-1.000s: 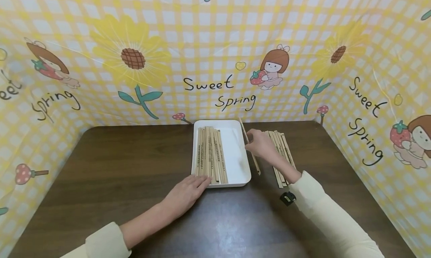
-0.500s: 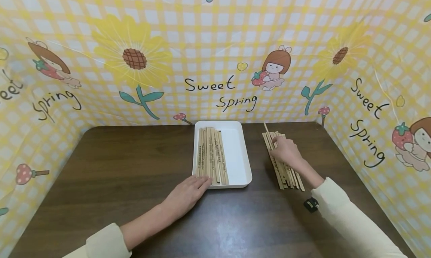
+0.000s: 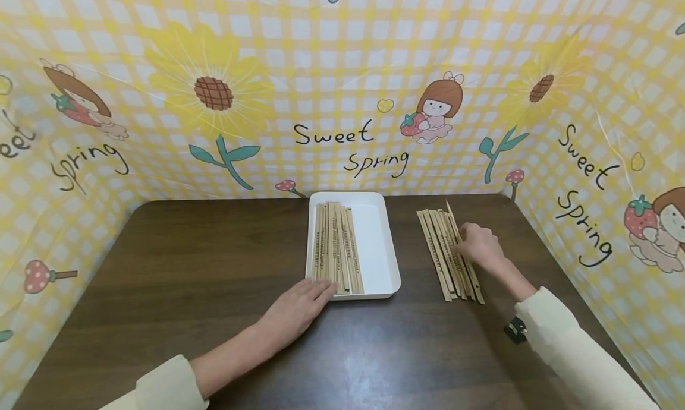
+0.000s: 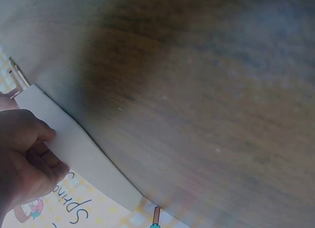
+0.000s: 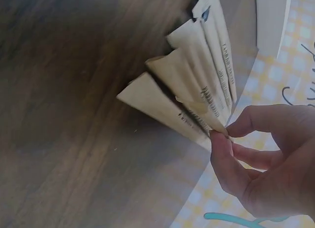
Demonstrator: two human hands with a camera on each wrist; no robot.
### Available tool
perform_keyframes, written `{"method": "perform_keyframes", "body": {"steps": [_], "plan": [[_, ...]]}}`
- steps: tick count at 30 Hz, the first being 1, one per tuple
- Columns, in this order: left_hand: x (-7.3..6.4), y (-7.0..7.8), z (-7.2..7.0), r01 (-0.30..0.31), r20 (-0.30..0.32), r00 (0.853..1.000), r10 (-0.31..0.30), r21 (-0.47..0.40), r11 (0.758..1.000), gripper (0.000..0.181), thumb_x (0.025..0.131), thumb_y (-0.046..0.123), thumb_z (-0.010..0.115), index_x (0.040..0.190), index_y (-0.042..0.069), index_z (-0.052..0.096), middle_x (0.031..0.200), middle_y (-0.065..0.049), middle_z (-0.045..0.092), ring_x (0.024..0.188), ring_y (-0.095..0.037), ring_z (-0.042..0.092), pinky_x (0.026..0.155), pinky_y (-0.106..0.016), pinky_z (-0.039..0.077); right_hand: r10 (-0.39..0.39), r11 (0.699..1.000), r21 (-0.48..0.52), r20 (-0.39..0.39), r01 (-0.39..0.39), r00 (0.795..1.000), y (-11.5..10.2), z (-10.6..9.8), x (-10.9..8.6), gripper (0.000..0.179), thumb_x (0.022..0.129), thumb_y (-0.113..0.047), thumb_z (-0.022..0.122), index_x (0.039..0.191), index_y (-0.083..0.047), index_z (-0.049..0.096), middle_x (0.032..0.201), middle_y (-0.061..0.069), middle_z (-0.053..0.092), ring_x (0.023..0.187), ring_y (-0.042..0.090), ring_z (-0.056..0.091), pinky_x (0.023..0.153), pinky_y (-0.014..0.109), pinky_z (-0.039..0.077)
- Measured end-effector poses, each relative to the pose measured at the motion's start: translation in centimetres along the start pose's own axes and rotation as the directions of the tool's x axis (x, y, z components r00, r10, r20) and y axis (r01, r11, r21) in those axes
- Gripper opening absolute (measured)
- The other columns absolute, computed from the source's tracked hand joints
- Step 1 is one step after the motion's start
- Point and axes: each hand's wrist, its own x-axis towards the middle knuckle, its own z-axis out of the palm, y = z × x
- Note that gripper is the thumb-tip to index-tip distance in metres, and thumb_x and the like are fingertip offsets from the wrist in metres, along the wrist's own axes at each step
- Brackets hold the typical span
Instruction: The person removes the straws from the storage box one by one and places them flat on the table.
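Note:
A white tray (image 3: 374,243) stands at the back middle, with a bundle of brown paper-wrapped sticks (image 3: 333,243) along its left side. My left hand (image 3: 297,309) holds the tray's near left corner, its fingers over the rim; the left wrist view shows the thumb (image 4: 42,132) against the outer wall. To the right of the tray lies a second pile of paper-wrapped sticks (image 3: 441,255) with print on them. At that pile's right side, thumb and fingers of my right hand (image 3: 481,246) pinch one paper-wrapped stick (image 5: 202,110), whose far end rises above the others.
The brown wooden table (image 3: 214,243) ends at a yellow checked cloth (image 3: 332,71) that stands up at the back and both sides. A small black device (image 3: 516,330) hangs under the right sleeve.
My right hand has moved from beside the tray with a paper-wrapped stick to the right pile, then along it to its right side. The left hand has stayed on the tray.

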Motion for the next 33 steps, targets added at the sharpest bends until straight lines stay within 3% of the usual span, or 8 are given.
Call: {"method": "perform_keyframes", "body": {"steps": [3,9,17,33], "plan": [[0.0,0.0,-0.1,-0.001,0.0,1.0,0.001,0.004,1.0,0.048,0.087,-0.002,0.071,0.133,-0.003,0.058,0.126,-0.017,0.064,0.116,-0.028,0.062,0.102,-0.041,0.047,0.001,1.0,-0.008,0.004,-0.001,1.0,0.5,0.0,-0.1,0.055,0.091,-0.01,0.061,0.137,0.014,0.045,0.075,0.012,0.063,0.049,0.017,0.051,0.049,0.032,0.04],[0.0,0.0,-0.1,0.001,-0.003,1.0,-0.001,0.004,1.0,0.048,0.087,-0.002,0.071,0.133,-0.003,0.058,0.126,-0.017,0.064,0.116,-0.028,0.062,0.102,-0.041,0.047,0.012,1.0,-0.003,0.007,-0.012,1.0,1.3,-0.1,-0.2,0.054,0.089,-0.006,0.055,0.137,0.014,0.046,0.055,0.006,0.054,0.043,0.014,0.044,0.045,0.029,0.036],[0.0,0.0,-0.1,0.006,0.019,1.0,-0.006,-0.002,1.0,0.048,0.088,-0.002,0.071,0.134,-0.003,0.058,0.128,-0.017,0.064,0.117,-0.028,0.062,0.102,-0.041,0.047,0.037,0.999,-0.011,0.036,-0.037,0.999,2.6,-0.1,-0.1,0.054,0.09,-0.012,0.061,0.135,0.015,0.046,0.067,0.009,0.062,0.053,0.021,0.059,0.049,0.032,0.044],[-0.1,0.1,-0.1,-0.006,-0.015,1.0,0.006,0.011,1.0,0.047,0.087,-0.003,0.071,0.132,-0.003,0.059,0.125,-0.017,0.065,0.115,-0.028,0.063,0.101,-0.041,0.048,0.026,1.0,-0.012,0.061,-0.025,0.998,2.8,0.5,-0.2,0.05,0.091,-0.009,0.057,0.133,0.017,0.048,0.081,0.016,0.065,0.054,0.019,0.06,0.051,0.035,0.05]]}}
